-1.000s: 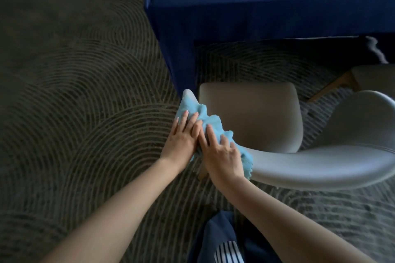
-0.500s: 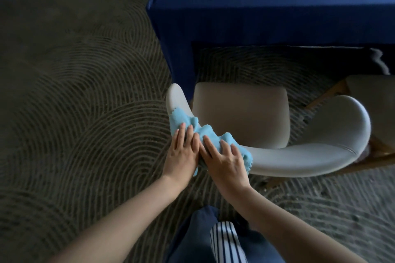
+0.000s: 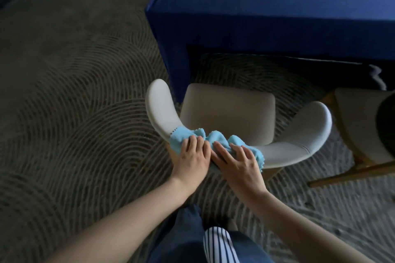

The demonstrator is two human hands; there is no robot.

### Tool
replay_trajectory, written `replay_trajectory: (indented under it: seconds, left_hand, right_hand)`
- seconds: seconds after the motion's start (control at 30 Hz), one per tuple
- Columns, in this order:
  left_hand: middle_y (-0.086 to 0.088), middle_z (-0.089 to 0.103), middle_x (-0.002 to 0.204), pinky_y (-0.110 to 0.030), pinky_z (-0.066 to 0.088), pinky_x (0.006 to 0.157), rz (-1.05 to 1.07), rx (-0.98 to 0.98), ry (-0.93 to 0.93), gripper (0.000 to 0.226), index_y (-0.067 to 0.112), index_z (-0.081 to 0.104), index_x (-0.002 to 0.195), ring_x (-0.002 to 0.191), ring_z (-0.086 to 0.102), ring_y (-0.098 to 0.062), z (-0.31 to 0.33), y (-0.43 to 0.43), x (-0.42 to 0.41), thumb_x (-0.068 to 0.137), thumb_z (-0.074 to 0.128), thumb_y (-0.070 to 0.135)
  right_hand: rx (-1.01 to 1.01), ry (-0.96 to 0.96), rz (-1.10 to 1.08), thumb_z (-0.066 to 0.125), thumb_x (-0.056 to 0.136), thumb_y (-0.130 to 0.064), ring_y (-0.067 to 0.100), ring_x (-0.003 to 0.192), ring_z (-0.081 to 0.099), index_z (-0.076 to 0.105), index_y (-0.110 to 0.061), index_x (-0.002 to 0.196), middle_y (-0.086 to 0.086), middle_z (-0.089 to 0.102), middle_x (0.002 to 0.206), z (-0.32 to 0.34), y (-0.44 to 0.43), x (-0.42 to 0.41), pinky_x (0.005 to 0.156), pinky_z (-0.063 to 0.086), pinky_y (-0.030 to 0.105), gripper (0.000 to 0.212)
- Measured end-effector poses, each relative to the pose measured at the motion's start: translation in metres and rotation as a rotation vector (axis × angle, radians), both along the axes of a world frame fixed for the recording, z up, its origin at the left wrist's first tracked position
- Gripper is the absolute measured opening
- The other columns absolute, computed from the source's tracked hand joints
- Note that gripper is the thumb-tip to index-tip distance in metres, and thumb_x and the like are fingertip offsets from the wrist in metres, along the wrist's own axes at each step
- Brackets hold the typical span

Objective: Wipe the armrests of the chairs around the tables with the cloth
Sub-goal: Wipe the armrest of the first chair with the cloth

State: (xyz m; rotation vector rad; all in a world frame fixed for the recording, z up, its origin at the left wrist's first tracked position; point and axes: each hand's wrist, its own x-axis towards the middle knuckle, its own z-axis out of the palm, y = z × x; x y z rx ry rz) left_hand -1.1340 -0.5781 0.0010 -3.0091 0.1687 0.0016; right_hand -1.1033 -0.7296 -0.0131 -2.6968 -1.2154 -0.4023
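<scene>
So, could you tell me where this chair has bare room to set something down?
The seat is bare, bordered by the left armrest, the right armrest and the blue tablecloth. Both armrests are free beyond the ends of the cloth. It is crowded at the back, where the left hand and right hand press the cloth.

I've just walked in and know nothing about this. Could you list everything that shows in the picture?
cloth: one, light blue, bunched on the armchair's curved back rail
armchair: one, pale shell with beige seat, facing the table
armrests: two, pale, either side of the seat
tablecloth: one, dark blue, draped over the table, top
second chair: one, beige seat, wooden legs, right edge, partly cut off
carpet: one, dark with curved lines, covers the floor
left hand: one, pressing on the cloth
right hand: one, flat on the cloth beside it
</scene>
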Motion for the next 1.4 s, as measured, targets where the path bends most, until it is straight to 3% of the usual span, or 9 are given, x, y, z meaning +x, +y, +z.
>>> replay_trajectory:
  seconds: [0.17,0.33,0.57,0.73,0.8,0.9,0.97,1.17,1.4]
  left_hand:
    - [-0.018,0.062,0.084,-0.042,0.049,0.069,-0.003,0.027,-0.017,0.04,0.001,0.063,0.095,0.075,0.058,-0.031,0.003,-0.044,0.007,0.083,0.025,0.007]
    - [-0.015,0.062,0.077,-0.04,0.049,0.064,-0.035,0.019,-0.025,0.034,0.002,0.065,0.089,0.07,0.057,-0.028,0.007,-0.092,0.02,0.08,0.033,0.007]
    - [-0.012,0.061,0.071,-0.033,0.047,0.059,-0.029,0.0,0.005,0.041,0.006,0.068,0.081,0.065,0.057,-0.025,0.01,-0.148,0.046,0.077,0.027,0.007]
    - [-0.013,0.062,0.07,-0.032,0.049,0.055,-0.02,-0.026,0.099,0.044,0.006,0.066,0.078,0.063,0.059,-0.026,0.008,-0.18,0.067,0.075,0.022,0.006]
    - [-0.014,0.064,0.077,-0.034,0.051,0.058,-0.001,-0.056,0.117,0.046,0.005,0.066,0.085,0.069,0.061,-0.027,0.013,-0.191,0.076,0.077,0.021,0.005]
    - [-0.021,0.056,0.116,-0.042,0.047,0.087,0.049,-0.056,0.218,0.034,-0.001,0.048,0.119,0.106,0.057,-0.034,0.011,-0.204,0.089,0.094,0.025,0.003]
    - [-0.022,0.051,0.127,-0.044,0.042,0.096,0.091,-0.076,0.28,0.029,-0.002,0.04,0.126,0.116,0.053,-0.036,0.011,-0.213,0.099,0.099,0.033,0.006]
    - [-0.02,0.047,0.131,-0.042,0.04,0.099,0.146,-0.185,0.364,0.038,-0.001,0.031,0.133,0.12,0.05,-0.034,0.006,-0.227,0.121,0.099,0.043,0.011]
    - [-0.026,0.035,0.141,-0.044,0.04,0.1,0.167,-0.261,0.442,0.071,-0.006,-0.002,0.147,0.125,0.045,-0.036,-0.003,-0.246,0.148,0.098,0.046,0.013]
  right_hand:
    - [-0.077,0.009,0.037,0.087,0.049,-0.011,0.033,0.089,0.065,0.042,-0.024,0.133,0.001,0.063,0.123,-0.002,-0.045,0.012,0.078,0.054,0.045,0.096]
    - [-0.139,-0.01,0.054,0.089,0.051,-0.02,0.033,0.097,0.063,0.041,-0.027,0.133,-0.001,0.062,0.125,-0.007,-0.096,0.031,0.087,0.05,0.048,0.095]
    - [-0.102,-0.061,0.126,0.085,0.058,-0.021,0.032,0.105,0.06,0.044,-0.025,0.132,-0.002,0.06,0.125,-0.015,-0.153,0.064,0.101,0.033,0.046,0.084]
    - [-0.029,-0.083,0.186,0.073,0.069,-0.024,0.032,0.11,0.056,0.048,-0.026,0.126,-0.001,0.064,0.12,-0.017,-0.183,0.092,0.105,0.028,0.047,0.062]
    - [-0.054,-0.034,0.197,0.079,0.066,-0.026,0.033,0.112,0.058,0.047,-0.028,0.126,-0.002,0.064,0.122,-0.017,-0.192,0.104,0.106,0.03,0.049,0.068]
    - [-0.071,0.098,0.215,0.087,0.06,-0.03,0.031,0.117,0.057,0.046,-0.031,0.127,-0.002,0.062,0.126,-0.018,-0.204,0.125,0.106,0.031,0.048,0.078]
    - [-0.068,0.169,0.23,0.088,0.057,-0.031,0.029,0.118,0.056,0.047,-0.031,0.125,-0.003,0.062,0.126,-0.016,-0.21,0.139,0.107,0.028,0.045,0.08]
    - [-0.086,0.23,0.277,0.084,0.06,-0.037,0.028,0.119,0.053,0.055,-0.031,0.121,-0.003,0.061,0.125,-0.019,-0.223,0.17,0.11,0.025,0.045,0.068]
    - [-0.069,0.225,0.246,0.083,0.059,-0.044,0.033,0.122,0.051,0.065,-0.018,0.116,0.003,0.063,0.121,-0.025,-0.234,0.203,0.106,0.035,0.057,0.065]
